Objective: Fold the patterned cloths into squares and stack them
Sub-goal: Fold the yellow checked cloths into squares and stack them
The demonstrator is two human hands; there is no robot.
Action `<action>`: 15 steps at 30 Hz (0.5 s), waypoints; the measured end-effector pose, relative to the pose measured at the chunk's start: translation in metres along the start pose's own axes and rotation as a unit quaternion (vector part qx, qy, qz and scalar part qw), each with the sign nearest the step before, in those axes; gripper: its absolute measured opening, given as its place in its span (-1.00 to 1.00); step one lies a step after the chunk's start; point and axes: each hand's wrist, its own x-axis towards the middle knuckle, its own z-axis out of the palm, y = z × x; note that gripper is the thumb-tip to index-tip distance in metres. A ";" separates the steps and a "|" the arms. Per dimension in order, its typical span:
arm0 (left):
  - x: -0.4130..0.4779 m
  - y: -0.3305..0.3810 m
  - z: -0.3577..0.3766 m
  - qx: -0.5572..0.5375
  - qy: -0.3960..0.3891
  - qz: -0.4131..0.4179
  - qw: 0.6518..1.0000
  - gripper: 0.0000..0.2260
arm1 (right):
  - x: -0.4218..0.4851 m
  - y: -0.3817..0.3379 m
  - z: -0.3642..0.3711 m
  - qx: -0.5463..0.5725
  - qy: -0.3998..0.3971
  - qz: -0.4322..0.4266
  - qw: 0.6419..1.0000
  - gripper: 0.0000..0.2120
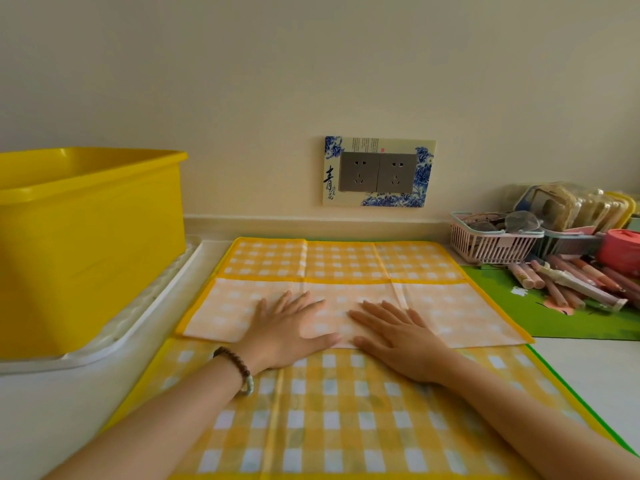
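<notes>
we press our left hand (287, 329) and right hand (398, 339) flat, fingers straight and spread, on the yellow checked cloth (450, 313). its pale folded flap runs lengthwise left to right, fold edge toward us, atop a second checked cloth (346, 410) on the counter (588, 368). the socket plate (332, 174) reads "青"; its smaller writing is too fine to read.

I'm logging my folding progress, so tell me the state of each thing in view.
Yellow checked cloth: partly folded, one flap turned over with its pale underside up.
Left hand: fingers straight, flat on the cloth.
Right hand: fingers straight, flat on the cloth.
Yellow tub: upright, no lid.
Wall sockets: nothing plugged in.
Pink basket: holding items.
</notes>
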 end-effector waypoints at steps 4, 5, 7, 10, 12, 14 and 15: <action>-0.009 -0.027 -0.006 0.000 0.002 -0.010 1.000 -0.16 | -0.001 0.002 0.000 0.005 0.001 -0.008 1.000 -0.22; -0.013 -0.037 -0.007 -0.002 0.005 -0.016 1.000 -0.11 | -0.001 0.002 -0.001 0.004 0.003 -0.008 1.000 -0.23; -0.022 -0.055 -0.012 0.003 0.012 -0.037 0.999 -0.02 | -0.001 0.002 -0.001 0.003 0.001 -0.007 1.000 -0.27; -0.036 -0.072 -0.016 0.005 0.015 -0.050 0.999 0.04 | -0.001 0.001 -0.001 -0.004 -0.007 -0.008 1.000 -0.31; -0.039 -0.075 -0.017 -0.004 0.009 -0.050 0.999 0.03 | 0.000 0.000 -0.002 -0.006 -0.012 -0.004 1.000 -0.42; -0.040 -0.072 -0.021 -0.017 -0.005 -0.056 0.998 0.00 | 0.000 0.000 -0.002 -0.008 -0.013 -0.003 1.000 -0.47; -0.040 -0.069 -0.023 -0.026 -0.011 -0.057 0.998 0.02 | 0.000 0.000 -0.002 -0.007 -0.013 -0.002 1.000 -0.48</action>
